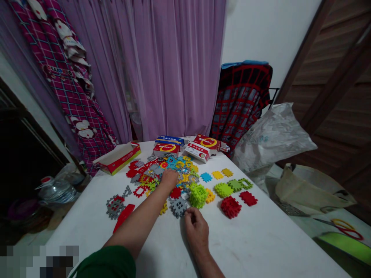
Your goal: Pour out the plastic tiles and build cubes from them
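Note:
My left hand (pixel 170 178) reaches into a heap of interlocking plastic tiles (pixel 155 168) in red, grey, yellow and blue; its fingers are hidden among them. Lower down, my right hand (pixel 197 227) rests on the table with curled fingers, and what they may hold is out of sight. Beside its fingertips lies a grey tile block (pixel 178 207). A green tile cube (pixel 198 195) stands just beyond, with a yellow tile (pixel 210 196) to its right. Further right are a red tile stack (pixel 231 207), a lone red tile (pixel 248 198) and green tiles (pixel 223 190).
Small cardboard boxes, including a blue box (pixel 169 140) and a red box (pixel 206 142), stand behind the heap. An open box (pixel 120 158) sits back left on the white table (pixel 255 247). Left of my forearm lie a red piece (pixel 124 217) and grey tiles (pixel 114 208).

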Demonstrator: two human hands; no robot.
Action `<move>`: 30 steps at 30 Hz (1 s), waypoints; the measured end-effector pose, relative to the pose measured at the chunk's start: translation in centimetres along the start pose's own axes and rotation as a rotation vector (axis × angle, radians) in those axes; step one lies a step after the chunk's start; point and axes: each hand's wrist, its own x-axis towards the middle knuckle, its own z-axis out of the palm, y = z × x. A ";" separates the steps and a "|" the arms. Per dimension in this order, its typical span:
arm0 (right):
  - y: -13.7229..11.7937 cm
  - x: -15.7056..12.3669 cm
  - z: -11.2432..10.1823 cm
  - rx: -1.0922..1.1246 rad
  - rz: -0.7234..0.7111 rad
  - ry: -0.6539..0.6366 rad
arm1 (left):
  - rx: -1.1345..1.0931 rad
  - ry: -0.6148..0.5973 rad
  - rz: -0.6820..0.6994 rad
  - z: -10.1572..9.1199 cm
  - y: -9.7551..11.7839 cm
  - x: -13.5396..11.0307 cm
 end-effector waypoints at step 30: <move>-0.9 -1.9 -0.8 0.070 -0.366 -0.194 | -0.605 -0.269 0.248 -1.8 -4.4 -12.0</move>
